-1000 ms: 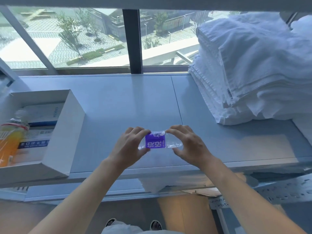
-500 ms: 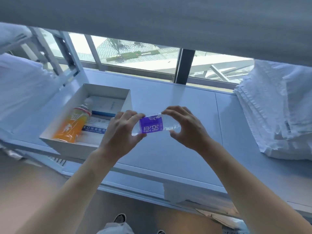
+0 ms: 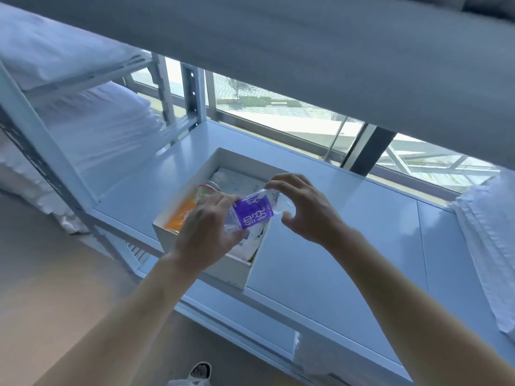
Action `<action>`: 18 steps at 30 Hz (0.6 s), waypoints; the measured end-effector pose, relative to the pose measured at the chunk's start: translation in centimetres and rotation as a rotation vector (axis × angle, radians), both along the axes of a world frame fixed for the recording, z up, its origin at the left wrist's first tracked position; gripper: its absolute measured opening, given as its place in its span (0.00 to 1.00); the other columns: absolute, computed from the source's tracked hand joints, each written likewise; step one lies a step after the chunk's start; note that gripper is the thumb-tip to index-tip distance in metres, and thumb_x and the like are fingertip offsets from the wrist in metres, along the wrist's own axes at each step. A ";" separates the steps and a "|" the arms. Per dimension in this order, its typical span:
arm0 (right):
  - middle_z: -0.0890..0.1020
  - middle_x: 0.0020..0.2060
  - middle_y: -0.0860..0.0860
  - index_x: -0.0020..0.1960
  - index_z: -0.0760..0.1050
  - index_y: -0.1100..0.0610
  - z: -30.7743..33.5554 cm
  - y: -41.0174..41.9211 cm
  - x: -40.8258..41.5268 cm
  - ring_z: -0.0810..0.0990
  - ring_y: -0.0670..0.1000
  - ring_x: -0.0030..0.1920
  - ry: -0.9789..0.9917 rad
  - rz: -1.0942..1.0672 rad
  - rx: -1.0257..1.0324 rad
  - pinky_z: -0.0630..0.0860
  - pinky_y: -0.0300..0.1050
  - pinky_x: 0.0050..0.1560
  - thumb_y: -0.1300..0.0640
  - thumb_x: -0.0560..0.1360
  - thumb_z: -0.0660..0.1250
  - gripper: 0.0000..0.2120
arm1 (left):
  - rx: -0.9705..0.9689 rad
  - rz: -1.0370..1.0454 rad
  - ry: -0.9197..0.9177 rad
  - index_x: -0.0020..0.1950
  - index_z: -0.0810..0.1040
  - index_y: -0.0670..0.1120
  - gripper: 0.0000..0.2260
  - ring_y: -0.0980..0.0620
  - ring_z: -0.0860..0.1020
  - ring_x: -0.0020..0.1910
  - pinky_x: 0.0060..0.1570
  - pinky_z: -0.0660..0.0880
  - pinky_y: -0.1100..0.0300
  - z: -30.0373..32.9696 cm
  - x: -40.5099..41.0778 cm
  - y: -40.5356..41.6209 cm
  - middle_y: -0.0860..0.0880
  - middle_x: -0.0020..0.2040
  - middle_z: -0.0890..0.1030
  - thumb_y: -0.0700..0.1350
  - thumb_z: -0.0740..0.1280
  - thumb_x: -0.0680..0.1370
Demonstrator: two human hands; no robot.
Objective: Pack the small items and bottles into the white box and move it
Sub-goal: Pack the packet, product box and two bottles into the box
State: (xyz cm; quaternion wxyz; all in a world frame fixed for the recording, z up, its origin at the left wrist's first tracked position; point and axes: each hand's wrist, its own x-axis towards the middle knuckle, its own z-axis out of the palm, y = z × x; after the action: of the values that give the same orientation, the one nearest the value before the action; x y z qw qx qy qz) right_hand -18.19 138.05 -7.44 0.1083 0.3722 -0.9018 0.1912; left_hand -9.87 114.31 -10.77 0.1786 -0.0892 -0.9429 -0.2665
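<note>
both hands hold a clear, purple-labelled bottle tilted.

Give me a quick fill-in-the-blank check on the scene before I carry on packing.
1. The clear bottle held by both hands carries a ____ label.
2. The bottle already lying in the white box holds ____ liquid.
3. The left hand grips the clear bottle above the ____.
4. Folded white towels lie at the ____ edge of the view.

Missing words: purple; orange; white box; right
</note>
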 end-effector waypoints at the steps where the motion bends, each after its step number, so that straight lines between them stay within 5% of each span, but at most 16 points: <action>1: 0.76 0.69 0.50 0.70 0.74 0.52 0.1 -0.8 -0.5 0.72 0.52 0.70 -0.008 0.016 0.018 0.81 0.54 0.55 0.57 0.74 0.76 0.26 | -0.001 0.004 -0.013 0.67 0.77 0.46 0.30 0.45 0.78 0.57 0.57 0.78 0.52 -0.2 0.0 -0.6 0.46 0.59 0.81 0.54 0.80 0.69; 10: 0.76 0.69 0.50 0.67 0.76 0.50 -0.4 -5.8 -4.6 0.73 0.53 0.69 -0.050 0.108 0.132 0.82 0.55 0.58 0.58 0.73 0.77 0.24 | -0.067 0.016 -0.046 0.69 0.74 0.50 0.31 0.50 0.81 0.50 0.48 0.79 0.56 -1.5 -1.3 -3.7 0.50 0.59 0.81 0.63 0.74 0.72; 18: 0.77 0.66 0.50 0.64 0.76 0.51 -2.5 -9.6 -7.6 0.73 0.53 0.69 -0.084 0.188 0.139 0.80 0.52 0.62 0.67 0.72 0.75 0.24 | -0.050 -0.035 -0.059 0.70 0.76 0.50 0.25 0.53 0.78 0.57 0.50 0.79 0.59 -2.6 -1.3 -5.6 0.51 0.62 0.80 0.63 0.63 0.79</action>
State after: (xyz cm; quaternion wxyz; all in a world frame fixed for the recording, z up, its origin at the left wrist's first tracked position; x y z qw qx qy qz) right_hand -25.81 128.47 -9.90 0.0257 0.4533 -0.8778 0.1528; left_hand -11.15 108.76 -13.39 0.1440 -0.1023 -0.9524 -0.2486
